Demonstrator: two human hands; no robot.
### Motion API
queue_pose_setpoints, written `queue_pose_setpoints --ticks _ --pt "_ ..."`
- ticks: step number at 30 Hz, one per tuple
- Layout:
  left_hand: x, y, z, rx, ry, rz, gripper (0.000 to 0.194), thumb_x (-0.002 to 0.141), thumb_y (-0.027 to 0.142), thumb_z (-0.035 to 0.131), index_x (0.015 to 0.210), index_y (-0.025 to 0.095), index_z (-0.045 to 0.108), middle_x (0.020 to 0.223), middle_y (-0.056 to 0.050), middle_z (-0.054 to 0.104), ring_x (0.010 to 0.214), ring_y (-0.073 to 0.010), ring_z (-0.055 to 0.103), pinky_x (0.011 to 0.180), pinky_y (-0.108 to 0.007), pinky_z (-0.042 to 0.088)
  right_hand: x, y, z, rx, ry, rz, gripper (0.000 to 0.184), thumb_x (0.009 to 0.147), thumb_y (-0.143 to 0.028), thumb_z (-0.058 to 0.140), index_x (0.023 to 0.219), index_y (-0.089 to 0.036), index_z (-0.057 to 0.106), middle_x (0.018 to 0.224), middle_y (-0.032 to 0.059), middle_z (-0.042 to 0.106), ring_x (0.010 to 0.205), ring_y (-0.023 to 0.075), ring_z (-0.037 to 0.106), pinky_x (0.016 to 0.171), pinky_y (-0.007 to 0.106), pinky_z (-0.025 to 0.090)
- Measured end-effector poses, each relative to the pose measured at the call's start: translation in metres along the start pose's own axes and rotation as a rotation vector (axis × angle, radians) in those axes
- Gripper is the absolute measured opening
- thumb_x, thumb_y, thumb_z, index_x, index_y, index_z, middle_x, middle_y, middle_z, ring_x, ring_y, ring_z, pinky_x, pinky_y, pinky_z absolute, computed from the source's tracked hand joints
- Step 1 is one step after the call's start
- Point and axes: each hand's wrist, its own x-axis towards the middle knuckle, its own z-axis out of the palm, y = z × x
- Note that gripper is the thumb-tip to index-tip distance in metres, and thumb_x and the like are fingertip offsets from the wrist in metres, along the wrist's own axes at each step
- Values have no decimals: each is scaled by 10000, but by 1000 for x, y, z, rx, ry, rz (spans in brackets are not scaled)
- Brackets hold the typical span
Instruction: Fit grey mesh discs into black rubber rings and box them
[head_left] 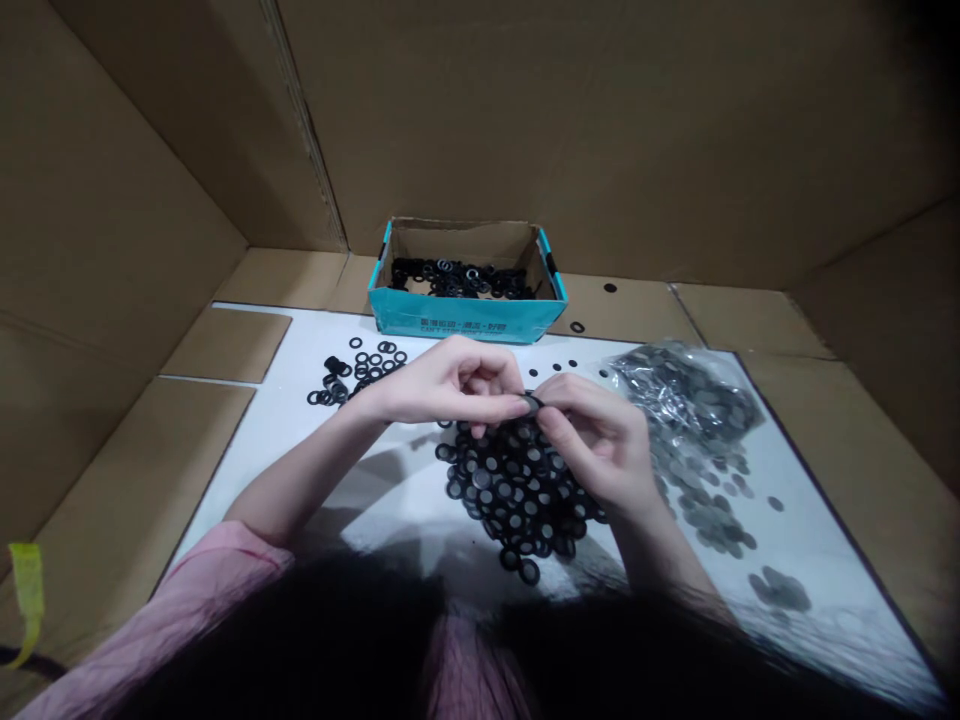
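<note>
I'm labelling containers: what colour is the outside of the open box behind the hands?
Turquoise on the front of the box; the head view shows it best.

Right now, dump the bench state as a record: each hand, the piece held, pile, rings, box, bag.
left hand: pinching the piece
right hand: fingers on the same piece
piece: black-rimmed, grey face
pile: below the hands, black rings, many with grey centres
loose rings: black, beyond the left forearm
box: blue, open, black rings inside
bag: clear plastic, on the right
grey discs: loose, nearer than the bag
</note>
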Motion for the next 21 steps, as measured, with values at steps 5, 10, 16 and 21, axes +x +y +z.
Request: queue_pose_setpoints --ticks 5,10,16,21 --pt "0 -1 -3 -64 -27 -19 209 825 282 685 788 103 584 604 14 609 444 -41 556 448 -121 449 1 -2 1 -13 2 -5 166 882 -219 529 724 -213 577 643 12 604 617 155 576 601 310 466" --pt "2 -3 0 -65 -8 12 170 845 242 664 788 103 584 565 26 593 442 -38 566 452 -108 440 0 -3 -1 -39 -9 -17 143 874 -182 535 738 -214 567 660 11 604 629 152 573 606 310 459" --pt "0 -3 1 -50 9 23 174 848 259 664 805 102 602 583 20 597 449 -44 573 449 -116 436 -2 -3 -3 -48 -11 -43 129 863 -149 546 751 -212 556 664 3 585 630 144 553 610 306 443" --pt "-2 0 2 -28 21 16 180 836 273 672 787 113 606 593 20 602 447 -50 561 451 -136 435 -2 -3 -3 -54 -11 -49 129 854 -129 552 754 -211 552 668 2 581 633 142 551 611 307 436"
